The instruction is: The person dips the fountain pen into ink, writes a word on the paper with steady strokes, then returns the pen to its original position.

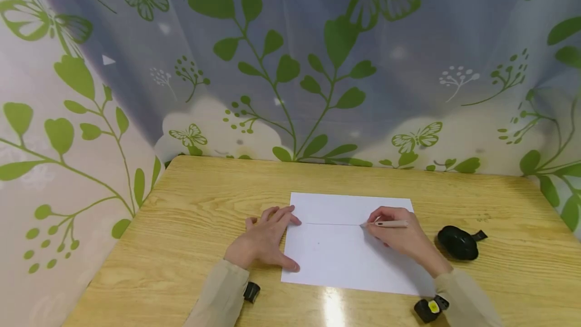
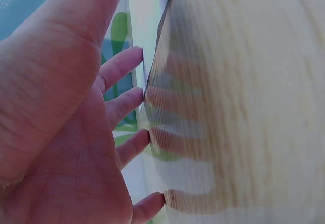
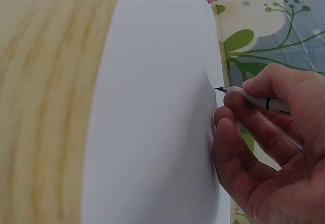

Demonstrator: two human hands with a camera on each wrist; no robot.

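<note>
Paper [image 1: 336,256], white, flat on a wood-grain surface [image 1: 213,191], with a thin line [image 1: 333,224] in its far half. At the paper's left edge, left hand [image 1: 268,241] with fingers spread, thumb over the sheet. Over the paper's right half, well apart from the other, right hand [image 1: 401,231] pinching a pale pen [image 1: 395,224], dark tip at the line's right end. Right of the paper, black dish [image 1: 458,242] with short handle; beyond the paper, leaf-and-butterfly fabric [image 1: 399,90].

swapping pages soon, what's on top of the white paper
On the white paper are a thin drawn line and a small speck. Over it, the right hand holds a pale pen, nib at the line's end; the left hand overlaps one edge. Anything beneath the hands is hidden.
</note>
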